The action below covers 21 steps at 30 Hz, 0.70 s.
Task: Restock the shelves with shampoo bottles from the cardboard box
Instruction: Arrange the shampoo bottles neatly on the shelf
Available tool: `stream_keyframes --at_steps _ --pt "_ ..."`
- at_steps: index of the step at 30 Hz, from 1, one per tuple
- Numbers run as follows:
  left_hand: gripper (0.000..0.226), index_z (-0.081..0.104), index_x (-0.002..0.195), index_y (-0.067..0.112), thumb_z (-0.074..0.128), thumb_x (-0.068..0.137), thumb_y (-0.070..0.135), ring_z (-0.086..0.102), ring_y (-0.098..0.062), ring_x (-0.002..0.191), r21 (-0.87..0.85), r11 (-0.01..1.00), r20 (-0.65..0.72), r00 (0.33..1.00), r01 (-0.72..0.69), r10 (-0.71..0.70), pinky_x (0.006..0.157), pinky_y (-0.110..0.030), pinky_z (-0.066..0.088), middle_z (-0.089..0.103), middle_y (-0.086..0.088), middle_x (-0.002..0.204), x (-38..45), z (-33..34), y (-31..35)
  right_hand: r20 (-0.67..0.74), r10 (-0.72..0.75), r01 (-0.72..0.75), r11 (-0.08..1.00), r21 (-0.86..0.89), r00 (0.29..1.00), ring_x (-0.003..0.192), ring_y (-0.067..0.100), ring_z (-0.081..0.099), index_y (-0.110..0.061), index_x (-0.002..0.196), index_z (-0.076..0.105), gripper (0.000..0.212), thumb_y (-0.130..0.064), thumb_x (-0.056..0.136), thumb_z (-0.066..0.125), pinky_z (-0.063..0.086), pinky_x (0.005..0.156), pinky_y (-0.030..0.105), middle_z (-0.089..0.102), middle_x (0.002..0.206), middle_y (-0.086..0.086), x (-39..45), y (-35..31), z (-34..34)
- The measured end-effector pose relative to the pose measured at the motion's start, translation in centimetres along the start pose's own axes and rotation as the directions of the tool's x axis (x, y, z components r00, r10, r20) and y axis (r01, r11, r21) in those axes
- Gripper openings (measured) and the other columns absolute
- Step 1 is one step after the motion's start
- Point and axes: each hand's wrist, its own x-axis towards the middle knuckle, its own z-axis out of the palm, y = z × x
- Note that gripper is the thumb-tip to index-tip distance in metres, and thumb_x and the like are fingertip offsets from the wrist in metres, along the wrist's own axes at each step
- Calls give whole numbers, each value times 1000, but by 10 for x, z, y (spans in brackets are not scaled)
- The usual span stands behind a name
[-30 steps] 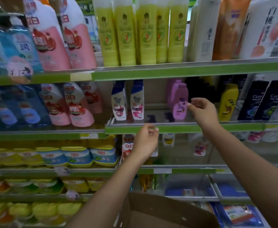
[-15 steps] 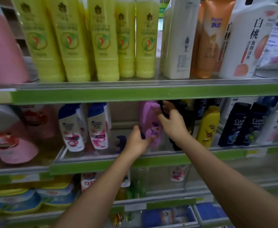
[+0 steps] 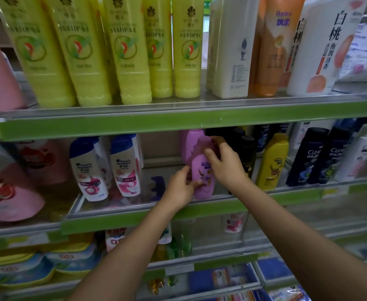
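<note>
On the middle shelf (image 3: 200, 208), both hands' fingers grip a purple bottle (image 3: 202, 181) between white bottles (image 3: 125, 168) and black ones (image 3: 246, 157).

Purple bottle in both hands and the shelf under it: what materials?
Purple bottle: looks like opaque moulded plastic, soft sheen, printed label. Shelf: deck looks like metal or a glossy sheet, since it mirrors the bottles; green front strip is probably a plastic price rail. Neither is certain.
</note>
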Motion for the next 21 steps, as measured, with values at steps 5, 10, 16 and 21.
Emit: stream_keyframes --at_steps 5,10,16,21 --pt "36 54 121 8 62 87 15 62 -18 100 27 1000 1 1000 -12 12 86 -30 51 66 -8 110 -8 2 1 17 -7 7 999 34 1000 76 2 54 -11 121 50 28 -29 99 48 38 54 9 57 92 -6 -10 -4 -5" --pt "36 53 121 9 62 87 15 61 -18 104 -13 1000 19 1000 -1 2 85 -26 51 65 -7 112 -13 1 1 37 -2 -2 996 95 999 82 3 59 -20 112 49 18 -33 98 47 44 59 9 59 92 -7 -17 -4 -6" --pt "59 47 129 17 74 77 24 53 -5 107 -36 998 -112 993 -42 38 88 -19 42 57 10 115 -25 -1 0 -11 -72 73 992 101 997 108 5 47 -11 133 44 42 -31 97 51 40 89 21 54 124 2 -25 -12 -12" --pt "48 50 126 18 69 82 24 52 -10 113 10 1000 -378 926 -25 26 99 -32 46 56 5 123 -35 -24 -7 -130 -245 242 970 -36 961 104 5 45 -9 128 48 35 -21 95 54 33 88 16 51 116 -1 -27 -30 -8"
